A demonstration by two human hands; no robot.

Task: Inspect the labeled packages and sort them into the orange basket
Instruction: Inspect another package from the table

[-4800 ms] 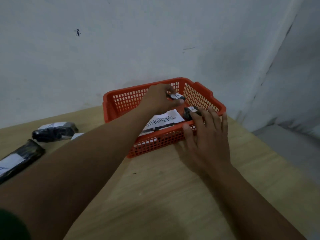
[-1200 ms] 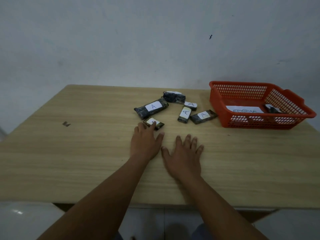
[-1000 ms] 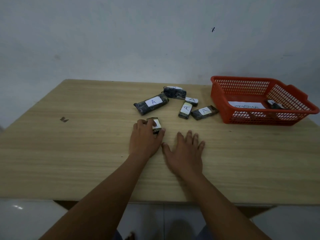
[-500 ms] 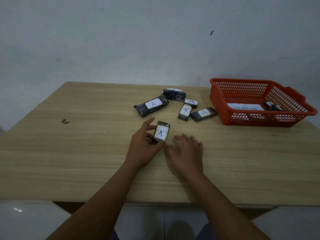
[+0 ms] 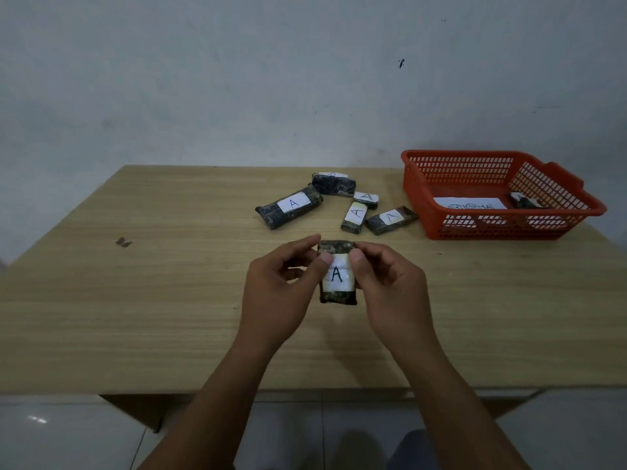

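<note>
Hands meet above the middle of a wooden table, holding one small dark pack upright between them. The left hand pinches the pack's left edge with thumb and forefinger, and the right hand pinches its right edge the same way; the other fingers curl loosely behind. A white label with a handwritten "A" faces the camera. The pack is lifted off the table, nearer the camera than the basket and well to its left.

The orange basket, with mesh walls, sits at the table's far right, its right rim close to the table's right edge. Inside it lie a white paper sheet with writing too blurred to read and one small dark pack against the right wall.

Just left of the basket, five more dark packs with "A" labels lie in a loose cluster. The nearest, a flat pack, almost touches the basket's left front corner. Beside that lies a narrow pack, then a tiny pack behind it, a bulky pack farthest back, and a long pack farthest left of the basket.

Open tabletop stretches between the held pack and the basket's front wall, and across the whole left half, where only a small dark scrap lies. The table's front edge runs below the forearms, with pale floor tiles beyond it.
</note>
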